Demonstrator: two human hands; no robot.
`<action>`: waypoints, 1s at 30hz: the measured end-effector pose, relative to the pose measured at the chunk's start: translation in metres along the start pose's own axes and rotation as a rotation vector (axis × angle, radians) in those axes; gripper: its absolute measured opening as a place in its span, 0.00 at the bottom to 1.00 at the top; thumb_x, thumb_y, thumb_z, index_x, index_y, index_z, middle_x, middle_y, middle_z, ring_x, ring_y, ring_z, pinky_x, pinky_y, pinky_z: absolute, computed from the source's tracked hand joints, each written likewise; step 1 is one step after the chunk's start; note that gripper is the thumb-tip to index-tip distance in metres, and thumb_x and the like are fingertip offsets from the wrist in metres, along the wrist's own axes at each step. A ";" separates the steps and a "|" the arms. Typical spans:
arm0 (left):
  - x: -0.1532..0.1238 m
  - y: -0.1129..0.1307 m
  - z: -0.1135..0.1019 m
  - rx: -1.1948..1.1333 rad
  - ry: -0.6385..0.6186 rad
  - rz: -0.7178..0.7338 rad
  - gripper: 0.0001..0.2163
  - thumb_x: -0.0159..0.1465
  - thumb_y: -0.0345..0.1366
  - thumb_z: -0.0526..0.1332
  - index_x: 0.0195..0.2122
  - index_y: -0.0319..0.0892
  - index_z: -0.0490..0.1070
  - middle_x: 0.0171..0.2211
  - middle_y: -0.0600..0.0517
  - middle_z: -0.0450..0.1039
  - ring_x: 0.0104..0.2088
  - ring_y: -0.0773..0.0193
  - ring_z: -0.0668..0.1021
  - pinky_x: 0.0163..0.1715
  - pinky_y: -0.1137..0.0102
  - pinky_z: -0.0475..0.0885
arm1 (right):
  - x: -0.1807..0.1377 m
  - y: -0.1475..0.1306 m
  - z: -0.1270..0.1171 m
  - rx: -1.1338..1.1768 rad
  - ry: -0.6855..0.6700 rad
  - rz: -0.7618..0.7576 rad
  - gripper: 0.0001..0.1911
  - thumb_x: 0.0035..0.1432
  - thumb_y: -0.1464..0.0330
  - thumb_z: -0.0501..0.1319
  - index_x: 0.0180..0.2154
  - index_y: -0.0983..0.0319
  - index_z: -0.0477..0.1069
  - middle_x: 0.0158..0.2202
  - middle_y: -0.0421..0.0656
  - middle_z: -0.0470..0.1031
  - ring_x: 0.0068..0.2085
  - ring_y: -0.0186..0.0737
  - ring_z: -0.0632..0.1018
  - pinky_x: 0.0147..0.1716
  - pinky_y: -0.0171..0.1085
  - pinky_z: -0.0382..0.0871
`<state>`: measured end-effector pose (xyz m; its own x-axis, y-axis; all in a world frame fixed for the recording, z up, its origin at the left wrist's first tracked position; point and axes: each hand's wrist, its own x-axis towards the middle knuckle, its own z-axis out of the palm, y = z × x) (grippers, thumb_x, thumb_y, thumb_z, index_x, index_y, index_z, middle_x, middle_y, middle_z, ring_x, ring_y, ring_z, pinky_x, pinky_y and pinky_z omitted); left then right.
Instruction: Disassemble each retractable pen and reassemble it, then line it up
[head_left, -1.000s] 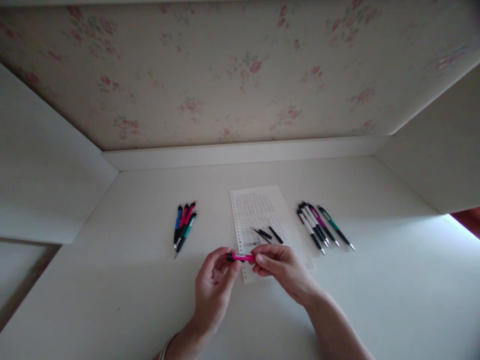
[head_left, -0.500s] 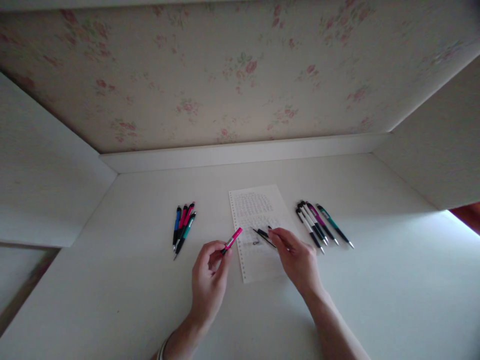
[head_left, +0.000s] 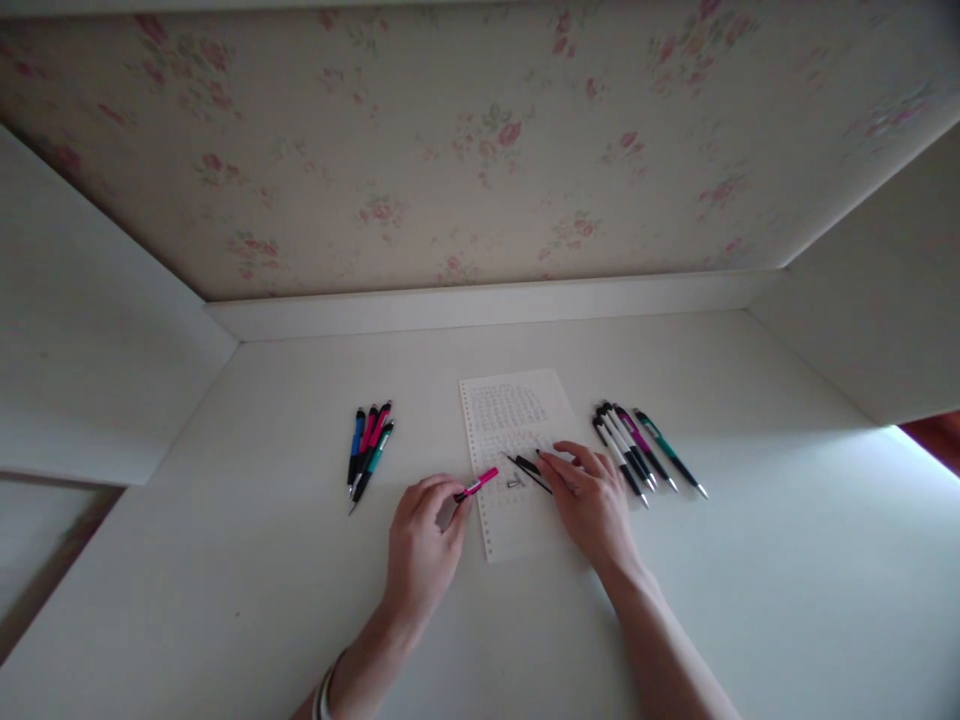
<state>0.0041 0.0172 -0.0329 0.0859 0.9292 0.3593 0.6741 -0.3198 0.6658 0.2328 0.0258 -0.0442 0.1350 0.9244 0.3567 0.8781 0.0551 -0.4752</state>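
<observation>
My left hand (head_left: 426,535) is closed around the end of a pink pen barrel (head_left: 480,483), which points up and right over the left edge of a handwritten sheet (head_left: 499,535). On that sheet lie a black pen grip (head_left: 527,465), a thin dark refill (head_left: 534,480) and a small silvery pen tip (head_left: 514,483). My right hand (head_left: 592,500) rests low over the paper's right side, fingers spread, fingertips beside a small dark piece (head_left: 538,453). What lies under those fingers is hidden.
Several pens (head_left: 367,455), blue, pink and green, lie to the left of the sheet. On its right is another group of pens (head_left: 626,450), white, purple and green. A floral wall panel (head_left: 480,200) rises behind the white desk (head_left: 247,540), with side panels on both sides.
My right hand has lowered to the sheet, and its fingers have spread from a pinch. My left hand has shifted slightly right, and the pink barrel lies flatter.
</observation>
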 end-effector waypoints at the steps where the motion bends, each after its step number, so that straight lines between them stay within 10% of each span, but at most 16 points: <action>1: 0.000 0.000 0.001 0.008 0.002 0.003 0.04 0.64 0.34 0.63 0.39 0.43 0.75 0.40 0.48 0.75 0.43 0.56 0.77 0.47 0.61 0.73 | 0.000 -0.001 -0.001 0.011 -0.003 0.009 0.14 0.64 0.57 0.58 0.39 0.52 0.82 0.46 0.43 0.79 0.41 0.46 0.73 0.44 0.46 0.66; 23: 0.000 0.007 -0.001 0.000 0.018 0.018 0.03 0.64 0.33 0.61 0.39 0.43 0.72 0.39 0.47 0.72 0.42 0.56 0.76 0.45 0.61 0.73 | 0.003 -0.028 -0.020 0.648 0.152 0.469 0.19 0.62 0.54 0.58 0.28 0.61 0.71 0.29 0.41 0.71 0.32 0.38 0.70 0.32 0.36 0.62; 27: -0.013 0.021 -0.003 -0.054 -0.167 0.137 0.06 0.66 0.33 0.58 0.30 0.43 0.67 0.23 0.54 0.69 0.26 0.64 0.74 0.30 0.70 0.71 | -0.012 -0.041 -0.015 0.982 -0.017 0.526 0.26 0.60 0.52 0.60 0.19 0.59 0.55 0.18 0.34 0.53 0.22 0.32 0.56 0.22 0.35 0.49; 30: -0.025 0.032 -0.001 -0.048 -0.417 0.295 0.08 0.65 0.33 0.58 0.28 0.43 0.69 0.20 0.54 0.70 0.22 0.64 0.74 0.27 0.70 0.70 | -0.022 -0.051 -0.011 1.262 -0.419 0.524 0.30 0.59 0.50 0.60 0.16 0.58 0.52 0.16 0.33 0.50 0.20 0.30 0.51 0.20 0.36 0.43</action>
<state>0.0230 -0.0161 -0.0203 0.5592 0.7900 0.2513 0.5438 -0.5784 0.6081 0.1904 -0.0020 -0.0188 -0.0276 0.9716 -0.2351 -0.2489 -0.2344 -0.9397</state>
